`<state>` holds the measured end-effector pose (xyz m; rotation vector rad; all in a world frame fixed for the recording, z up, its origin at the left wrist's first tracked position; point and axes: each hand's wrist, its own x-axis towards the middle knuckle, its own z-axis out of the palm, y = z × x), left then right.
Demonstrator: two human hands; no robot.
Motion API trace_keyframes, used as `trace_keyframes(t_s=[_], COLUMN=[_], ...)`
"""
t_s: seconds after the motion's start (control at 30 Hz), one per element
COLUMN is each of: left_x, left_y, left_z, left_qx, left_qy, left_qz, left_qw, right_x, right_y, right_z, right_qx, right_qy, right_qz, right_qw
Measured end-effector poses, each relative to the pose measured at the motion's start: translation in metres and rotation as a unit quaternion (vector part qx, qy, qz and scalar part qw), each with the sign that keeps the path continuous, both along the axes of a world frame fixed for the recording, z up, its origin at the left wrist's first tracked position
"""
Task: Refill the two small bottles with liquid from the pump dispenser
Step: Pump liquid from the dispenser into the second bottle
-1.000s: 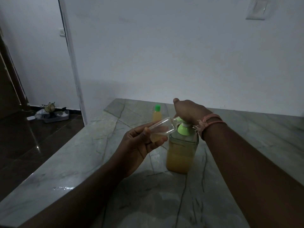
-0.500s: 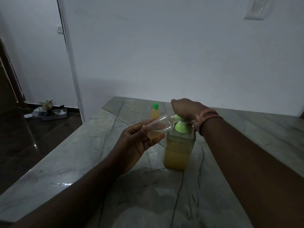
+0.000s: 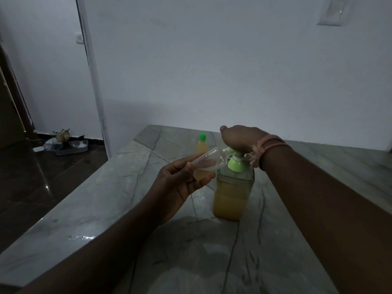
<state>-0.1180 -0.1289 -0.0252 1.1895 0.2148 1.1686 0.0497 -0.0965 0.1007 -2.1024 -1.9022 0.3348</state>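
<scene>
With its mouth tipped against the spout, open bottle [image 3: 209,161] catches what the dispenser [image 3: 232,192] pumps; little liquid inside so far. Left hand [image 3: 180,187] pinches it steady, right hand [image 3: 240,137] presses down, closed over the pump head. Capped bottle [image 3: 201,143] stands behind on bench [image 3: 106,209], apparently full.

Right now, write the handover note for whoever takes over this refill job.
Left hand: grip on the uncapped small bottle, tilted, mouth at the pump spout; a little yellow liquid inside.
Right hand: pressing down on the pump dispenser, which stands on the marble counter, well over half full.
Second small bottle: upright behind, green cap on, yellow liquid inside; looks done.
Left to do: pump more into the held bottle, cap it, set it down. Its cap is not in view.
</scene>
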Motion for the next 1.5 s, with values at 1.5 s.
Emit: trace_keyframes(t_s=[1.5], left_x=[-0.001], left_y=[0.002], left_z=[-0.001], left_qx=[0.005], left_qy=[0.006], left_qz=[0.014], left_qw=[1.0], right_x=[0.011], right_y=[0.01], right_z=[-0.009], right_qx=[0.052], right_qy=[-0.106], right_qz=[-0.047], right_qw=[0.992])
